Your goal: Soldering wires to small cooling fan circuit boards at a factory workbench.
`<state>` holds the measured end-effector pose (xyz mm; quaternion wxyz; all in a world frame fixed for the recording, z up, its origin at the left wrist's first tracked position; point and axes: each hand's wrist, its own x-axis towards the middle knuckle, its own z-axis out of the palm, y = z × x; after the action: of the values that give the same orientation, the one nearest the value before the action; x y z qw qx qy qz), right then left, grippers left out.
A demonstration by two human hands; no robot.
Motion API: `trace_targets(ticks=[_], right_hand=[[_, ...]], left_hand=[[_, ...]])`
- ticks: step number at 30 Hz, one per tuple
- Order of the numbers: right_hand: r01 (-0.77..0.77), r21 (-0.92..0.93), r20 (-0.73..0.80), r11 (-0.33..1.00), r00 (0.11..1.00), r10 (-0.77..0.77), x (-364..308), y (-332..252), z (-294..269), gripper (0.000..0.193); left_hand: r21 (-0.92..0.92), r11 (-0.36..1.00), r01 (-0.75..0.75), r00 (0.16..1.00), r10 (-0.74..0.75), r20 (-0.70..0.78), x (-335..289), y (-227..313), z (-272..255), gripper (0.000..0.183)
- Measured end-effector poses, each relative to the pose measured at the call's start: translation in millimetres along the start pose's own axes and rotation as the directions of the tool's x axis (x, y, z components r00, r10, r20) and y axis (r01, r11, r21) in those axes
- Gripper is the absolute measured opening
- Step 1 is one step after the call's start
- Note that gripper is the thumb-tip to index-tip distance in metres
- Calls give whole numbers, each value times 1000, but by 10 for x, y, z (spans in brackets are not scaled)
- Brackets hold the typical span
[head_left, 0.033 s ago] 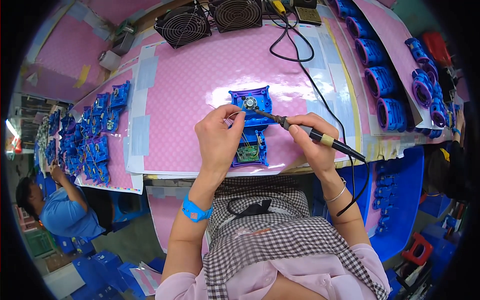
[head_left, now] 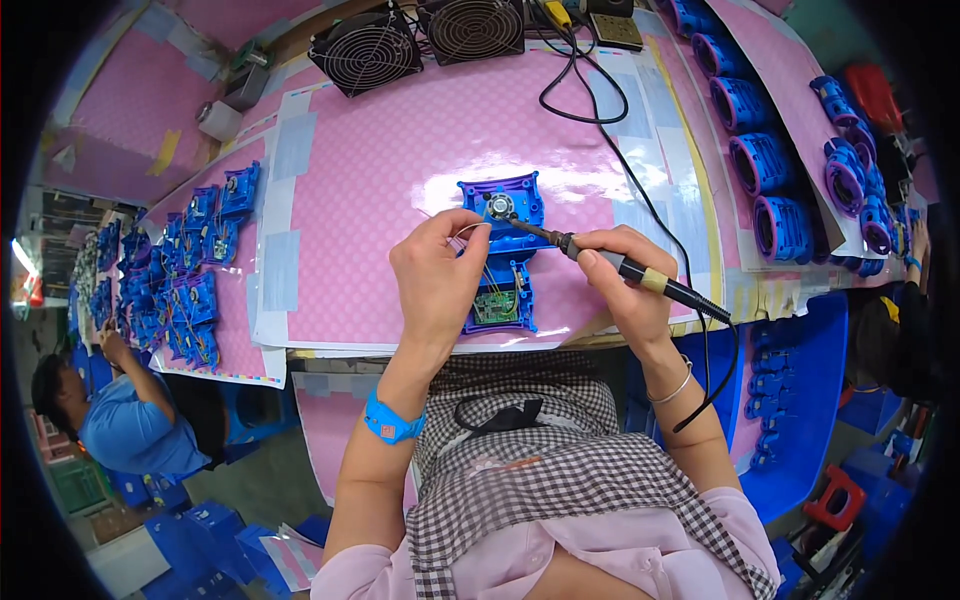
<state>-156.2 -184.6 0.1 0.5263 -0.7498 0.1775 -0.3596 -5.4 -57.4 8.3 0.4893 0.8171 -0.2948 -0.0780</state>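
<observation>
Two fans (head_left: 366, 55) along pink tabletop (head_left: 400, 140); left grip (head_left: 437, 275) pinches wire (head_left: 463, 232), right grip (head_left: 637, 308) clasps soldering iron (head_left: 655, 280).

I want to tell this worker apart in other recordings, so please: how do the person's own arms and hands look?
Both hands, left and right, are ungloved. The left wrist wears a bright blue band with a squarish face; the right, a thin pale bangle. Pale pink sleeves leave the forearms bare.

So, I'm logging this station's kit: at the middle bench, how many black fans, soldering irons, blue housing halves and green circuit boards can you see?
Black fans: 2
Soldering iron: 1
Blue housing halves: 2
Green circuit board: 1
Total: 6
</observation>
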Motion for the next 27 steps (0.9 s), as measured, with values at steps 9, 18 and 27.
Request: trace_targets(ticks=[9, 18, 27], right_hand=[[0, -15, 11, 1000, 1000, 1, 7, -17, 7, 14], [62, -61, 40, 996, 997, -60, -6, -18, -24, 14], [-39, 133, -152, 990, 987, 59, 11, -56, -129, 17]], left_hand=[[87, 990, -110, 992, 105, 64, -2, -11, -10, 14], [87, 986, -142, 989, 137, 58, -16, -21, 14, 13], [95, 981, -167, 985, 163, 50, 46, -54, -17, 12]])
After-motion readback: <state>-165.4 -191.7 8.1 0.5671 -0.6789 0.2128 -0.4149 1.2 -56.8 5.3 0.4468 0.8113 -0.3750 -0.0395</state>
